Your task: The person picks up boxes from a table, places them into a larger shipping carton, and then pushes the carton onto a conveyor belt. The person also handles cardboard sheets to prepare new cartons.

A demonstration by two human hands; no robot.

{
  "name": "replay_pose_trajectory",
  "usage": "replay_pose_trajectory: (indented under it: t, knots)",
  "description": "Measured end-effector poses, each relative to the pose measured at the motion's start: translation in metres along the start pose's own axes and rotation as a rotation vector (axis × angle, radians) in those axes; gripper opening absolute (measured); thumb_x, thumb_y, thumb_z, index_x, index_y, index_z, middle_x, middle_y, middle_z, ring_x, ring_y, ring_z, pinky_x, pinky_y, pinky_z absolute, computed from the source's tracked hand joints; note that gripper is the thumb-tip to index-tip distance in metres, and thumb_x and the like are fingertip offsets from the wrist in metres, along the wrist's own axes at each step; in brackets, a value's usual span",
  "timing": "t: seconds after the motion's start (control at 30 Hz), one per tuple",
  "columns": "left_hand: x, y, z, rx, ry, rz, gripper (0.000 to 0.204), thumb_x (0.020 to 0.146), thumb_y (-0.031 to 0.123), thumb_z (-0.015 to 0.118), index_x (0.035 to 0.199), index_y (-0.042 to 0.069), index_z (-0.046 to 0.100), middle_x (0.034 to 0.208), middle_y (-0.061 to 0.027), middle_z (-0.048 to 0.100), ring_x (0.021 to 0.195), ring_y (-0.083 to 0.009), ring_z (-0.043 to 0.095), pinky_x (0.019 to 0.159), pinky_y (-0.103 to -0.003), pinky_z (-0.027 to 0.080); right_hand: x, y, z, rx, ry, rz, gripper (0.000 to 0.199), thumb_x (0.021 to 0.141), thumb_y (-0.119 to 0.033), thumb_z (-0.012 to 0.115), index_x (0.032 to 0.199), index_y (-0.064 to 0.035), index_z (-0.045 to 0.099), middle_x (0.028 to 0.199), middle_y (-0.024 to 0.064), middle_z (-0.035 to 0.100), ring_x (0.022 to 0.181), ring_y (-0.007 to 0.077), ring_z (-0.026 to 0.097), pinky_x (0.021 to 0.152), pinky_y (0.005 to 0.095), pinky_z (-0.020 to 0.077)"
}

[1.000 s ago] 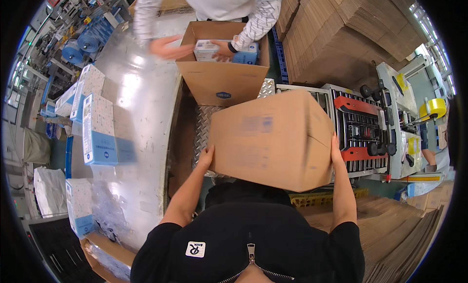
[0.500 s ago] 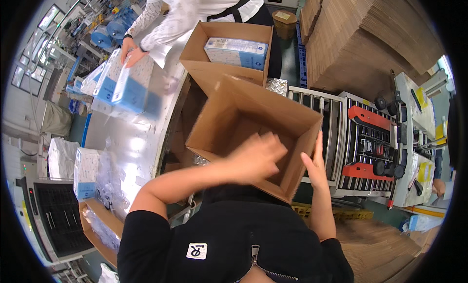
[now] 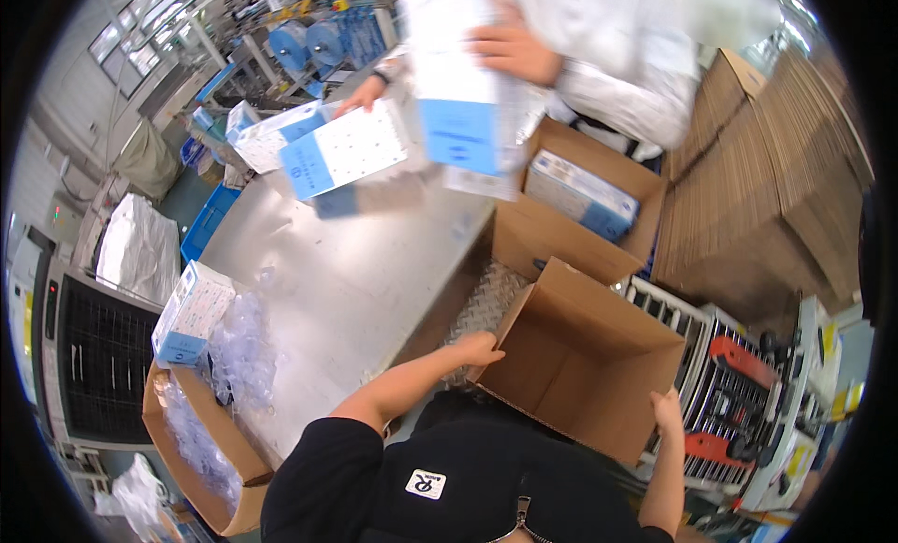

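An open cardboard box (image 3: 613, 311), with nothing visible inside, is tilted in front of me between both hands. My left hand (image 3: 479, 349) is closed over its left edge. On the opposite side, my right hand (image 3: 667, 412) grips the right edge with the fingers curled. Just beyond stands a second cardboard box (image 3: 552, 236), and a white-and-blue carton (image 3: 582, 193) lies in it.
A metal-topped table (image 3: 327, 281) extends to my left. Across it, a co-worker's hand (image 3: 516, 49) holds up a blurred white-and-blue carton (image 3: 458, 94); more cartons lie nearby. Clear plastic pieces (image 3: 245, 347) are at the left, stacked flat cardboard (image 3: 758, 169) and a roller conveyor (image 3: 697, 356) at the right.
The view has swung left. My left hand has come out of the box's interior to its left edge; my right hand stays on the right edge. The co-worker has raised a carton.
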State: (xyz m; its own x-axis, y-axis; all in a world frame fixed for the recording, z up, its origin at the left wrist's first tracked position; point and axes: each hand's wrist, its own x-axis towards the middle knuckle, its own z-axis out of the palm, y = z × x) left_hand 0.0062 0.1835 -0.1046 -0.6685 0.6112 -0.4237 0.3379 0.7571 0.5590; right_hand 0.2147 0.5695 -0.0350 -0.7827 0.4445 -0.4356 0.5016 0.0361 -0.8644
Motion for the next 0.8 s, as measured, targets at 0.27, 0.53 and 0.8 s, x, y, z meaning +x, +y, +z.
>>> replay_pose_trajectory:
  t: [0.27,0.53,0.8]
  knots:
    - [-0.038,-0.207,-0.328,0.266,1.125,0.078,0.055,0.069,0.017,0.070,0.120,0.006,0.050,0.122,-0.0169,0.051,0.116,-0.0345,0.046,0.096,-0.040,0.040,0.011,-0.058,0.161,-0.051,-0.165,-0.086,0.051,0.086,-0.011,0.055,0.131,0.0032,0.036,0.127,0.0159,0.049,0.117,0.0261,0.046,0.099,0.0343,0.0353]
    - [-0.035,-0.355,-0.499,0.295,0.638,-0.657,0.103,0.054,0.036,0.079,0.138,0.003,0.030,0.116,-0.0252,0.053,0.108,-0.0381,0.052,0.091,-0.042,0.043,0.008,-0.119,0.149,-0.195,0.376,-0.222,0.044,0.091,-0.012,0.051,0.132,-0.0019,0.039,0.123,0.0146,0.049,0.112,0.0193,0.048,0.095,0.0308,0.0382]
    - [-0.019,-0.272,-0.433,0.380,0.437,0.341,0.090,0.061,0.033,0.074,0.139,0.014,0.033,0.127,-0.0209,0.047,0.119,-0.0356,0.044,0.099,-0.048,0.032,0.072,-0.303,0.390,-0.969,-0.207,-0.836,0.049,0.079,-0.005,0.060,0.126,-0.0032,0.046,0.130,0.0181,0.044,0.120,0.0350,0.043,0.103,0.0412,0.0327]
